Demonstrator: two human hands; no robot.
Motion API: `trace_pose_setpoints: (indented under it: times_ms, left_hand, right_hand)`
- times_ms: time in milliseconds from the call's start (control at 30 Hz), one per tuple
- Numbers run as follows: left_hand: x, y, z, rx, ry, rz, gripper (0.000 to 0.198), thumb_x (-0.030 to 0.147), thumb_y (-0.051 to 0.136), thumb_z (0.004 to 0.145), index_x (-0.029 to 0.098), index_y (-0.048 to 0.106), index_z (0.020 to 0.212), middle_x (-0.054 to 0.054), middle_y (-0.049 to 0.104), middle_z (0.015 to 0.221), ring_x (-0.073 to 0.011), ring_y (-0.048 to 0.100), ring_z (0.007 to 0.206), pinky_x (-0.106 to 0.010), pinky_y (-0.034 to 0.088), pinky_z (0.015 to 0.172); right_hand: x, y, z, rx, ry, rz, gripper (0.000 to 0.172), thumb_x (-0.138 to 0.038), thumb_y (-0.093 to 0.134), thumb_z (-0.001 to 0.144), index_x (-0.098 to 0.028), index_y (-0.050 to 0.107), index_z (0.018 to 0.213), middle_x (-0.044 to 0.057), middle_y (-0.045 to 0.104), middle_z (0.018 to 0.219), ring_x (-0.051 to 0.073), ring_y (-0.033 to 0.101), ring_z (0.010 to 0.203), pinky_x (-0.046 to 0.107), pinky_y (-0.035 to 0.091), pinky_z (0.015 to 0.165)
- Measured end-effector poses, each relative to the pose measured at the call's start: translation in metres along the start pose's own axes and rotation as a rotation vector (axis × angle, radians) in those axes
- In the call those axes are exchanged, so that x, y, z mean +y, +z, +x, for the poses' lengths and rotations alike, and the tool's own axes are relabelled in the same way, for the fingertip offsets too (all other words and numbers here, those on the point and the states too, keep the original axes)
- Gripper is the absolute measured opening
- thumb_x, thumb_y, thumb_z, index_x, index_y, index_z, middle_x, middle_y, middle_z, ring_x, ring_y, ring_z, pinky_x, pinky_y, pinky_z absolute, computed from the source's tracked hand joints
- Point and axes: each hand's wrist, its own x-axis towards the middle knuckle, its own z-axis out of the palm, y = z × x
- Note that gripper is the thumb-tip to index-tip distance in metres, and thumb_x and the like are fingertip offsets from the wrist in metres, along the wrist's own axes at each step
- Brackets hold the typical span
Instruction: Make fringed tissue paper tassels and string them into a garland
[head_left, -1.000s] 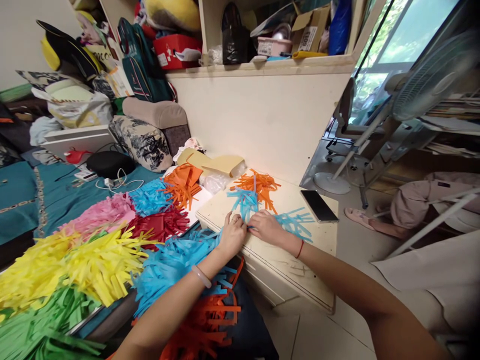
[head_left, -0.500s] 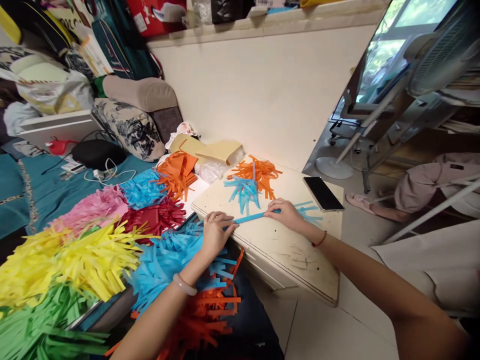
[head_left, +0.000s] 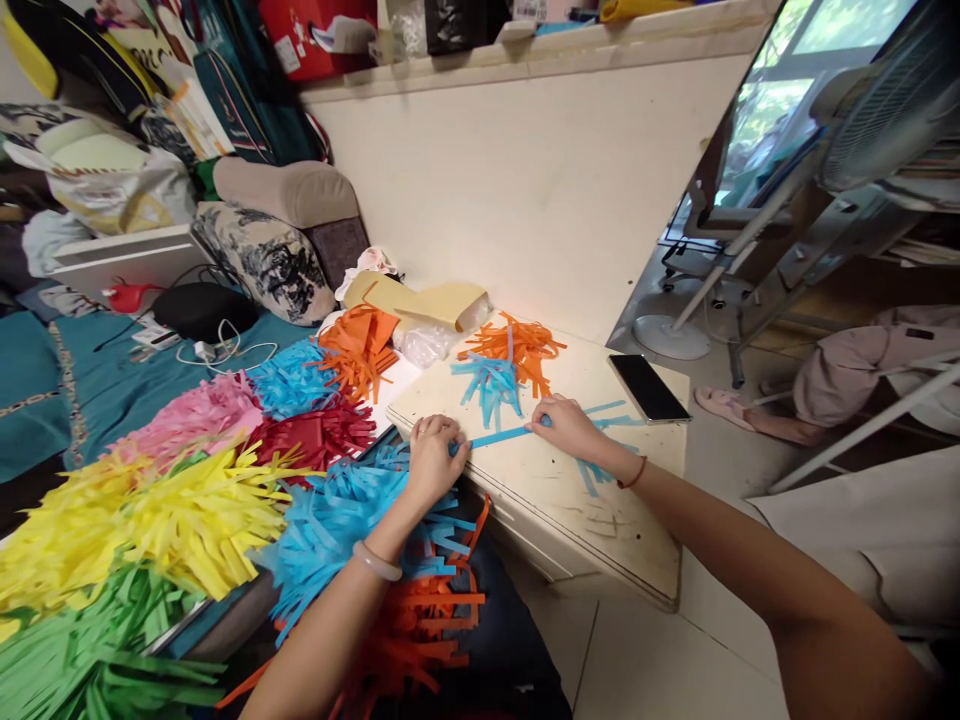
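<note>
The left hand and right hand each pinch a narrow blue paper strip between closed fingers, taut above the near-left part of the cream wooden table. Its middle seems already narrowed, but not yet folded over. Farther back, a light-blue fringed paper bunch and an orange fringed paper bunch look gathered already.

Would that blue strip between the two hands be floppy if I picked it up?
The blue strip would probably bend easily, since it looks thin and flat. It's likely light, being so narrow. It might droop without the left hand holding it.
</note>
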Motion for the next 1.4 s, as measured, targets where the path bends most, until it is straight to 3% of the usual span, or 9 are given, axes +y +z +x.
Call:
trace_pose_setpoints:
  times_ms: [100, 233, 300, 400, 567, 700, 900, 1200, 1400]
  left_hand:
    - [0.005, 0.0, 0.002, -0.029, 0.027, 0.058, 0.007, 0.018, 0.06, 0.08, 0.02, 0.065, 0.084, -0.007, 0.063, 0.1, -0.0259, 0.053, 0.105, -0.052, 0.032, 0.104]
    - [0.013, 0.002, 0.0, -0.041, 0.159, 0.11, 0.025, 0.013, 0.055, 0.084, 0.03, 0.07, 0.095, -0.003, 0.066, 0.108, -0.0282, 0.047, 0.118, -0.06, 0.024, 0.107]
    - [0.015, 0.003, -0.002, -0.03, 0.218, 0.164, 0.024, 0.016, 0.054, 0.086, 0.031, 0.072, 0.093, -0.003, 0.068, 0.106, -0.0297, 0.047, 0.119, -0.064, 0.019, 0.108]
    - [0.018, 0.0, -0.004, -0.031, 0.275, 0.213, 0.02, 0.02, 0.055, 0.087, 0.028, 0.072, 0.093, -0.005, 0.069, 0.103, -0.0315, 0.047, 0.12, -0.066, 0.017, 0.108]
    - [0.022, -0.008, 0.004, -0.102, 0.372, 0.249, 0.017, 0.019, 0.056, 0.084, 0.023, 0.072, 0.088, -0.007, 0.069, 0.097, -0.033, 0.048, 0.119, -0.068, 0.019, 0.108]
    - [0.024, -0.006, 0.017, -0.207, 0.5, 0.317, 0.02, 0.008, 0.054, 0.081, 0.019, 0.07, 0.074, -0.009, 0.068, 0.083, -0.0315, 0.051, 0.118, -0.066, 0.017, 0.111]
    - [0.023, -0.001, 0.029, -0.198, 0.514, 0.313, 0.019, 0.012, 0.055, 0.082, 0.018, 0.069, 0.072, -0.009, 0.067, 0.08, -0.0281, 0.055, 0.112, -0.06, 0.027, 0.109]
    - [0.024, 0.009, 0.025, -0.145, 0.444, 0.333, 0.018, 0.012, 0.049, 0.087, 0.015, 0.066, 0.083, -0.011, 0.065, 0.086, -0.0276, 0.052, 0.113, -0.059, 0.022, 0.111]
    - [0.014, 0.009, 0.011, -0.033, 0.366, 0.257, 0.019, 0.013, 0.05, 0.087, 0.018, 0.066, 0.077, -0.008, 0.066, 0.083, -0.0259, 0.054, 0.109, -0.056, 0.024, 0.11]
  right_hand:
    - [-0.013, -0.003, -0.002, 0.002, -0.027, -0.074, 0.007, -0.021, 0.061, 0.084, -0.019, 0.067, 0.083, 0.007, 0.07, 0.091, 0.024, 0.061, 0.092, 0.039, 0.042, 0.083]
    - [-0.038, 0.0, -0.01, -0.031, -0.312, -0.204, 0.044, -0.005, 0.05, 0.086, -0.03, 0.06, 0.12, 0.007, 0.051, 0.139, 0.027, 0.04, 0.132, 0.052, 0.027, 0.105]
    - [-0.04, 0.002, -0.015, -0.062, -0.473, -0.285, 0.051, -0.003, 0.048, 0.087, -0.032, 0.055, 0.128, 0.005, 0.043, 0.146, 0.028, 0.029, 0.14, 0.057, 0.022, 0.108]
    - [-0.023, -0.001, -0.023, -0.077, -0.473, -0.366, 0.054, -0.002, 0.045, 0.086, -0.03, 0.052, 0.132, 0.005, 0.04, 0.149, 0.031, 0.023, 0.142, 0.061, 0.022, 0.108]
    - [0.008, -0.012, -0.029, -0.074, -0.413, -0.446, 0.051, -0.001, 0.044, 0.085, -0.026, 0.055, 0.129, 0.005, 0.042, 0.148, 0.033, 0.027, 0.14, 0.064, 0.02, 0.108]
    - [-0.013, -0.009, -0.017, -0.009, -0.463, -0.407, 0.032, -0.016, 0.05, 0.09, -0.021, 0.06, 0.12, 0.007, 0.051, 0.139, 0.03, 0.037, 0.134, 0.058, 0.021, 0.109]
    - [-0.043, 0.001, 0.008, -0.039, -0.493, -0.393, 0.021, -0.018, 0.048, 0.092, -0.019, 0.067, 0.081, 0.006, 0.069, 0.085, 0.022, 0.057, 0.09, 0.044, 0.037, 0.092]
    - [-0.042, 0.014, 0.01, -0.013, -0.469, -0.303, 0.016, -0.02, 0.052, 0.091, -0.017, 0.065, 0.083, 0.007, 0.068, 0.085, 0.021, 0.055, 0.089, 0.04, 0.033, 0.086]
    - [-0.013, 0.012, 0.0, 0.036, -0.352, -0.156, 0.02, -0.023, 0.051, 0.094, -0.018, 0.066, 0.083, 0.004, 0.071, 0.087, 0.018, 0.059, 0.087, 0.036, 0.032, 0.084]
